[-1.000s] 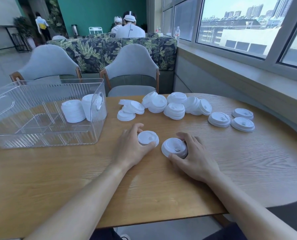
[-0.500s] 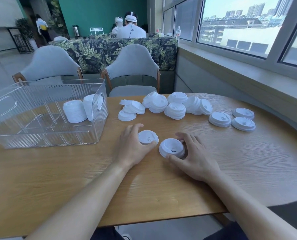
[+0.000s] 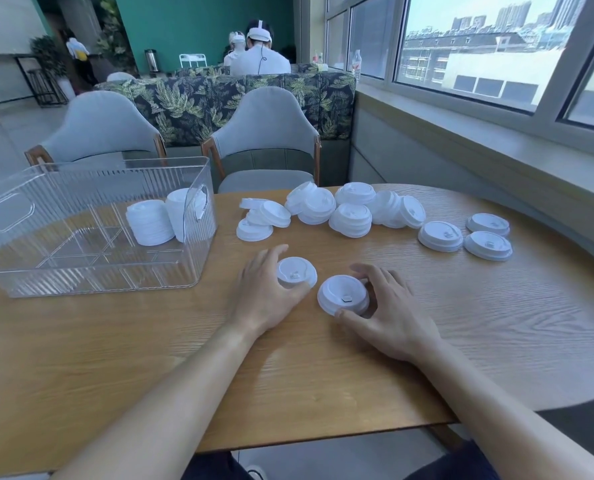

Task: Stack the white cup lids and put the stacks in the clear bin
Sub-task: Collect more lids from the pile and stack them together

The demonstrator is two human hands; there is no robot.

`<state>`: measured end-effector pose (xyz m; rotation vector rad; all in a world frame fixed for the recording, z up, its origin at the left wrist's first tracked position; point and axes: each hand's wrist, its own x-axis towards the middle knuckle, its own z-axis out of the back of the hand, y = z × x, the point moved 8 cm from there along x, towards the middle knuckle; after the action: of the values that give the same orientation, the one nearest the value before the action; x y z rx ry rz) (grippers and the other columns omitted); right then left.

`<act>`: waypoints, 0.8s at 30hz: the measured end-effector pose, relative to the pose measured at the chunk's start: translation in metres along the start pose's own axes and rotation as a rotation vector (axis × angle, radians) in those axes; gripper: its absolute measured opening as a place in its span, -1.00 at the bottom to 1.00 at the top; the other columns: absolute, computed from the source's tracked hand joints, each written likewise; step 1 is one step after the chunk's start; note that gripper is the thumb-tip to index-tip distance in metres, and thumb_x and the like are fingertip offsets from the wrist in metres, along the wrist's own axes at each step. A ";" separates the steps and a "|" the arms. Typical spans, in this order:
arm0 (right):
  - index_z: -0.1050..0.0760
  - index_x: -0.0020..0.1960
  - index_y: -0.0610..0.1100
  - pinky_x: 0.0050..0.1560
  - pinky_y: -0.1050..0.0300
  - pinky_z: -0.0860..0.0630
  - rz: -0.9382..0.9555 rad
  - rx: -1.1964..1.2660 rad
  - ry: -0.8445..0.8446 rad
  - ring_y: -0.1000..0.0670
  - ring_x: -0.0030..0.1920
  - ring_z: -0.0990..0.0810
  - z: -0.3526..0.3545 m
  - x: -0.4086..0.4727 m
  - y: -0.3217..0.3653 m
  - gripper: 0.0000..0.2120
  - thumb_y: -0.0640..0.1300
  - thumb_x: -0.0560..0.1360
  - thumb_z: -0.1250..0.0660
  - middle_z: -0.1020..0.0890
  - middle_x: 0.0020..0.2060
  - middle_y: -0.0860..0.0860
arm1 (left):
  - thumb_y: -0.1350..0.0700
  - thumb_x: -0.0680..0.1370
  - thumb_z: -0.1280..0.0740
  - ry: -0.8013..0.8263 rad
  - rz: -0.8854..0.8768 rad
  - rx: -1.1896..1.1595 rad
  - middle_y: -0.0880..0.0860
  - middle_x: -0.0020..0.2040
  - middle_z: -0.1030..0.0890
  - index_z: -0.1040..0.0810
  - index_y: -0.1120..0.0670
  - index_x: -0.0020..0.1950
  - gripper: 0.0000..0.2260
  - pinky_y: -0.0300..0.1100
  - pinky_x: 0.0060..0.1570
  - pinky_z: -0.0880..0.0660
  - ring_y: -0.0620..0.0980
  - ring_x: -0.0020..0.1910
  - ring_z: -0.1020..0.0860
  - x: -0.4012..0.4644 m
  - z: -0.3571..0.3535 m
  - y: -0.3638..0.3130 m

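Tabletop: light wood with a rounded far end; it carries everything below.
Bin: clear and ribbed, on the left of the tabletop, with two lid stacks standing against its right wall.
Loose lids: a heap at the far middle of the tabletop, with three more lying apart to the right near the window side.
Left hand: its fingers curl round a lid, thumb at the near rim.
Right hand: its fingers pinch a short stack by the rim, thumb near, the others behind; just beside the left lid.
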<state>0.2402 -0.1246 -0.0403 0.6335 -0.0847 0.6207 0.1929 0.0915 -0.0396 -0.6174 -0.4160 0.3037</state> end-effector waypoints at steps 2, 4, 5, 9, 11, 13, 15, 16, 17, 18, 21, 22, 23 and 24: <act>-0.27 0.43 0.15 0.39 0.08 -0.27 0.010 -0.011 -0.007 0.11 0.32 -0.30 0.000 0.000 0.000 -0.26 0.38 0.31 -0.24 -0.46 0.25 0.24 | -0.25 0.43 -0.47 -0.008 0.007 0.028 -0.11 0.41 -0.45 -0.36 -0.09 0.52 -0.29 -0.01 0.44 -0.30 -0.05 0.41 -0.39 0.001 0.000 0.003; -0.28 0.42 0.13 0.41 0.05 -0.26 0.014 -0.018 -0.012 0.09 0.32 -0.32 -0.001 0.001 -0.001 -0.27 0.35 0.30 -0.23 -0.47 0.25 0.22 | -0.21 0.42 -0.48 -0.002 0.002 0.067 -0.10 0.37 -0.47 -0.35 -0.10 0.51 -0.29 -0.04 0.43 -0.27 -0.02 0.39 -0.40 0.001 -0.003 0.003; -0.28 0.41 0.13 0.41 0.05 -0.26 0.015 -0.020 -0.010 0.09 0.32 -0.32 -0.002 0.001 -0.002 -0.28 0.33 0.29 -0.22 -0.47 0.25 0.23 | -0.19 0.42 -0.49 -0.003 0.001 0.075 -0.10 0.35 -0.49 -0.35 -0.09 0.51 -0.30 -0.07 0.41 -0.26 0.00 0.38 -0.41 0.001 -0.003 0.003; -0.27 0.42 0.12 0.40 0.08 -0.26 0.024 -0.023 -0.005 0.10 0.33 -0.32 -0.003 0.001 -0.002 -0.30 0.30 0.32 -0.24 -0.48 0.26 0.24 | -0.12 0.42 -0.52 -0.018 -0.011 -0.019 -0.11 0.33 -0.51 -0.39 -0.07 0.48 -0.34 -0.05 0.40 -0.32 -0.05 0.36 -0.44 0.001 -0.002 0.004; -0.26 0.42 0.12 0.39 0.11 -0.25 0.033 -0.031 0.000 0.10 0.35 -0.31 -0.004 0.001 -0.001 -0.31 0.30 0.34 -0.28 -0.47 0.27 0.24 | -0.09 0.42 -0.55 -0.019 -0.018 -0.155 -0.15 0.29 -0.52 -0.42 -0.05 0.45 -0.36 -0.06 0.35 -0.43 -0.13 0.30 -0.49 0.000 0.000 0.005; -0.26 0.42 0.12 0.38 0.12 -0.26 0.047 -0.043 0.005 0.11 0.36 -0.30 -0.005 0.000 0.000 -0.32 0.31 0.37 -0.31 -0.48 0.27 0.25 | -0.05 0.42 -0.59 -0.016 -0.024 -0.273 -0.23 0.20 -0.54 -0.44 -0.04 0.43 -0.37 -0.18 0.29 -0.49 -0.25 0.22 -0.52 -0.003 0.001 0.003; -0.26 0.42 0.12 0.36 0.13 -0.27 0.053 -0.048 0.007 0.11 0.37 -0.28 -0.005 0.000 0.002 -0.33 0.31 0.40 -0.35 -0.48 0.25 0.25 | -0.05 0.41 -0.60 -0.005 -0.043 -0.333 -0.24 0.18 -0.57 -0.42 -0.04 0.43 -0.35 -0.24 0.28 -0.49 -0.31 0.21 -0.53 -0.004 0.001 -0.001; -0.26 0.42 0.12 0.35 0.13 -0.28 0.055 -0.052 0.007 0.11 0.37 -0.28 -0.005 0.000 0.003 -0.33 0.32 0.40 -0.36 -0.48 0.24 0.26 | -0.06 0.41 -0.61 0.004 -0.060 -0.352 -0.20 0.20 -0.59 -0.41 -0.04 0.44 -0.33 -0.23 0.29 -0.49 -0.30 0.22 -0.54 -0.005 0.001 -0.002; -0.25 0.41 0.12 0.33 0.15 -0.27 0.055 -0.054 0.006 0.12 0.36 -0.28 -0.005 0.000 0.003 -0.33 0.33 0.40 -0.36 -0.47 0.21 0.28 | -0.08 0.40 -0.61 0.017 -0.078 -0.361 -0.17 0.22 -0.61 -0.40 -0.04 0.45 -0.31 -0.21 0.30 -0.49 -0.28 0.24 -0.54 -0.006 -0.001 -0.003; -0.25 0.41 0.13 0.30 0.17 -0.26 0.054 -0.052 0.006 0.13 0.36 -0.28 -0.004 0.000 0.004 -0.32 0.34 0.40 -0.36 -0.46 0.19 0.30 | -0.10 0.40 -0.61 0.035 -0.098 -0.363 -0.16 0.23 -0.62 -0.39 -0.05 0.45 -0.30 -0.20 0.31 -0.49 -0.27 0.24 -0.55 -0.007 -0.002 -0.006; -0.21 0.41 0.15 0.30 0.19 -0.24 0.054 -0.042 0.003 0.13 0.36 -0.29 -0.006 0.001 0.003 -0.28 0.40 0.38 -0.35 -0.46 0.20 0.33 | -0.16 0.37 -0.62 0.097 -0.145 -0.362 -0.17 0.24 -0.63 -0.39 -0.09 0.44 -0.27 -0.15 0.32 -0.51 -0.25 0.25 -0.57 -0.010 -0.006 -0.012; -0.19 0.42 0.16 0.30 0.19 -0.24 0.055 -0.039 -0.002 0.13 0.36 -0.30 -0.006 0.001 0.002 -0.26 0.41 0.37 -0.35 -0.47 0.22 0.31 | -0.17 0.36 -0.63 0.114 -0.160 -0.363 -0.17 0.24 -0.63 -0.40 -0.10 0.44 -0.27 -0.14 0.32 -0.51 -0.24 0.24 -0.57 -0.012 -0.007 -0.015; -0.18 0.43 0.15 0.31 0.19 -0.23 0.054 -0.035 -0.005 0.13 0.36 -0.31 -0.006 0.002 0.002 -0.23 0.43 0.36 -0.34 -0.48 0.24 0.29 | -0.18 0.35 -0.63 0.127 -0.173 -0.363 -0.17 0.24 -0.63 -0.40 -0.10 0.44 -0.26 -0.14 0.32 -0.52 -0.24 0.24 -0.58 -0.012 -0.007 -0.017; -0.17 0.46 0.13 0.32 0.18 -0.23 0.054 -0.032 -0.006 0.13 0.37 -0.32 -0.006 0.002 0.002 -0.19 0.44 0.35 -0.34 -0.48 0.25 0.27 | -0.18 0.35 -0.63 0.140 -0.186 -0.362 -0.17 0.24 -0.63 -0.41 -0.09 0.44 -0.26 -0.14 0.32 -0.51 -0.25 0.24 -0.57 -0.014 -0.008 -0.019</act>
<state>0.2398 -0.1190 -0.0439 0.6041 -0.1171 0.6681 0.1876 0.0674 -0.0375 -0.9411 -0.3934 0.0046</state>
